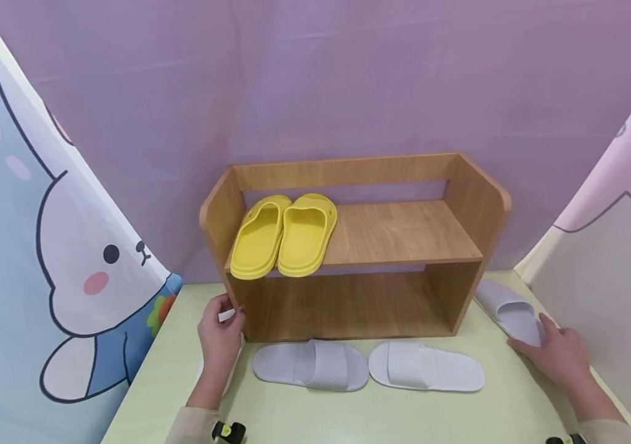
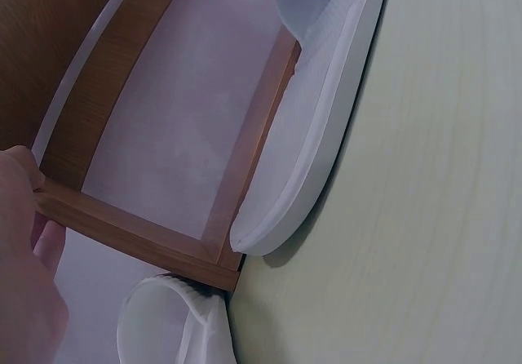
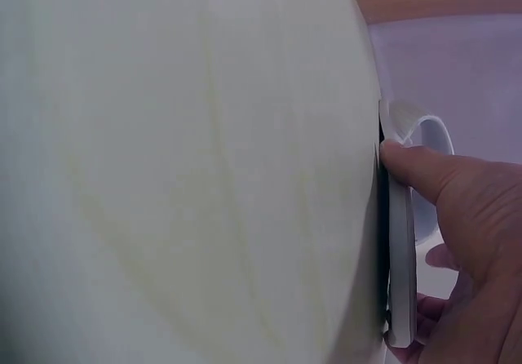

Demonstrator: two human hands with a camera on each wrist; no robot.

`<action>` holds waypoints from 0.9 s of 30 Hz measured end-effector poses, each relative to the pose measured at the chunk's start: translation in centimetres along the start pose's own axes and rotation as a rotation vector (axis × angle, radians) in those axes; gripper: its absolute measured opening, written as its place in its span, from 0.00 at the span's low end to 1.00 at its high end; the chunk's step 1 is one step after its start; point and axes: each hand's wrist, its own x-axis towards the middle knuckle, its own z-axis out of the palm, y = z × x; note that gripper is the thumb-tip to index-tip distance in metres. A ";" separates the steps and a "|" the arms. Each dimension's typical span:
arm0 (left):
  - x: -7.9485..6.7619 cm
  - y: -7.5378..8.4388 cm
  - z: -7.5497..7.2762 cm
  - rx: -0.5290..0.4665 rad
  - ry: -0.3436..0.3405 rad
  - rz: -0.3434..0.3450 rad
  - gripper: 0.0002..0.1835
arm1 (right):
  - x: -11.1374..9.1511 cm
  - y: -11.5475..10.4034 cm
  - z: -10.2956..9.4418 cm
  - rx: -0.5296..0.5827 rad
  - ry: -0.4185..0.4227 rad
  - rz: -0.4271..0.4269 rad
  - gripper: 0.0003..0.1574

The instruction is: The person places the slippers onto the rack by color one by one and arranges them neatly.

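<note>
A wooden shoe rack [image 1: 404,234] stands at the middle, with a pair of yellow slippers [image 1: 256,240] on the left of its upper shelf. My left hand [image 1: 221,336] pinches the front edge of its left side panel, seen closer in the left wrist view with the fingers [image 2: 50,246] around the wood. Beneath that hand lies a white slipper [image 2: 175,323], mostly hidden in the head view. At the far right, my right hand [image 1: 562,354] grips the heel end of a light grey slipper [image 1: 506,308], thumb on one edge, fingers on the other; its toe points toward the back.
In front of the rack, a light grey slipper [image 1: 311,365] and a white slipper [image 1: 426,367] lie sideways, toe to toe. A purple cloth [image 1: 348,86] hangs behind. A rabbit-print cloth [image 1: 87,246] borders the left, another cloth [image 1: 609,265] the right.
</note>
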 end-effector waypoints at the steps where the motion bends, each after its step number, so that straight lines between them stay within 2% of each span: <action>1: 0.0 0.0 0.0 -0.002 0.001 0.000 0.16 | 0.1 0.0 0.0 0.001 -0.003 0.004 0.70; 8: 0.0 0.0 -0.1 0.004 0.005 0.003 0.16 | 0.6 0.1 0.3 -0.029 -0.016 -0.022 0.65; 14: 0.0 -0.1 0.0 0.006 0.003 0.001 0.17 | 0.7 0.0 0.5 -0.023 -0.011 -0.016 0.68; 19: 0.0 -0.1 0.1 0.013 0.000 -0.003 0.17 | 0.4 -0.3 0.6 0.021 0.023 -0.003 0.66; 27: -0.1 -0.1 0.1 -0.013 0.009 -0.002 0.16 | 0.1 -1.5 0.6 0.163 0.101 0.062 0.66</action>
